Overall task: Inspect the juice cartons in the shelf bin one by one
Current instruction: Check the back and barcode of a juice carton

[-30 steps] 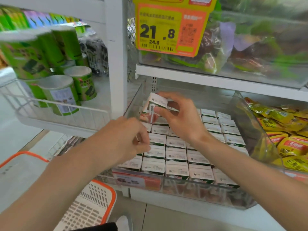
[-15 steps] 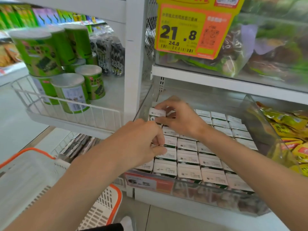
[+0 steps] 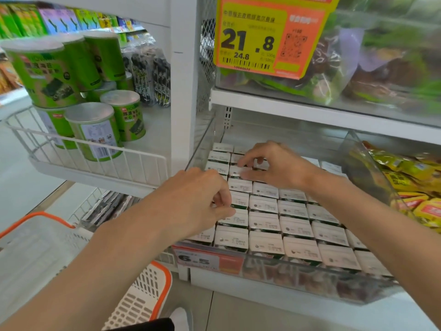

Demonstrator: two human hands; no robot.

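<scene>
Rows of white-topped juice cartons (image 3: 293,225) stand packed in a clear plastic shelf bin (image 3: 310,280). My right hand (image 3: 279,166) reaches into the back rows, thumb and index finger pinching a juice carton (image 3: 235,172) that sits level in its row. My left hand (image 3: 195,201) hovers over the bin's left column with its fingers curled in. Its thumb and fingertips touch the carton tops there, and I see nothing held in it. It hides the cartons beneath it.
Green cans (image 3: 95,130) fill a wire shelf on the left. A bin of yellow packets (image 3: 420,206) adjoins on the right. A shelf board (image 3: 310,111) hangs low over the cartons under a yellow price sign (image 3: 260,39). An orange-rimmed basket (image 3: 143,299) sits below left.
My right hand had a carton lifted and tilted; it has lowered it back into the back rows. The left hand has stayed curled over the left column.
</scene>
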